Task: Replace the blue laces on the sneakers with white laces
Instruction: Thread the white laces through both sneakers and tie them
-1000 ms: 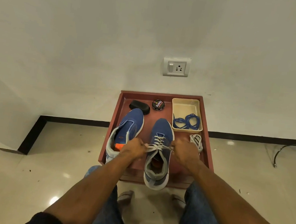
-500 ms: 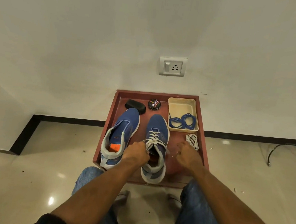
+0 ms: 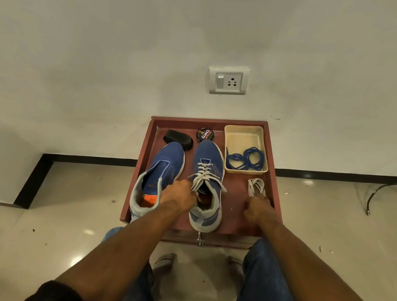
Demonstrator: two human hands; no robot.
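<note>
While the right sneaker [image 3: 207,188] sits laced in white with its ends loose, I log lacing of that shoe as judged done; the left sneaker [image 3: 157,178], just beyond the left knuckles, shows no lace. My left hand [image 3: 179,196] rests at the laced shoe's collar, fingers curled, apparently pinching a lace end, though the contact is hidden. My right hand [image 3: 258,209] hovers with fingers bent, tips nearly at the bundled white lace [image 3: 256,186]; I cannot tell whether they touch it yet. Removed blue laces [image 3: 247,158] lie in the cream bin [image 3: 243,133], past that bundle. Next move, in my judgement: pinch the bundle, carry it across to the bare shoe, thread from the toe eyelets. Room: the red tray [image 3: 231,217] rim runs close outside the right fingers; bare tray floor between the hands gives clearance.
</note>
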